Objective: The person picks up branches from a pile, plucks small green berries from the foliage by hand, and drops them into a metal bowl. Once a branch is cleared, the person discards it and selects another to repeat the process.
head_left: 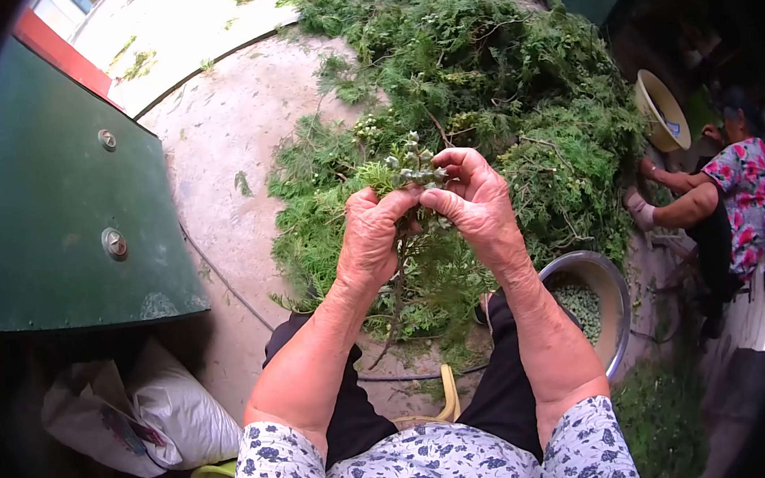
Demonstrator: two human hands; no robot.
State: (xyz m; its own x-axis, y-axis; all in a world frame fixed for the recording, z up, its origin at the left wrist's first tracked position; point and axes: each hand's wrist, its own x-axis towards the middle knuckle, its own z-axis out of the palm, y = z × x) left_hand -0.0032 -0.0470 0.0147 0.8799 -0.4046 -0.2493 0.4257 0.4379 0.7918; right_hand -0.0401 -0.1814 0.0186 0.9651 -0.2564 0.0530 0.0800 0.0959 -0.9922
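Near the centre, my left hand (373, 231) is closed on a green leafy sprig (379, 176), whose brown stem hangs down between my knees. At the sprig's top sits a cluster of pale green seed cones (419, 171). My right hand (477, 205) pinches at this cluster with thumb and forefinger, right beside my left fingertips. By my right knee stands a metal basin (619, 297) with many small green cones in it. A large heap of green branches (467, 61) lies in front of my hands.
A green metal door (56, 202) stands at the left, with white sacks (175, 404) below it. A cable (224, 278) crosses the floor. At the right another person (742, 184) sits by the heap near a yellow basin (660, 109).
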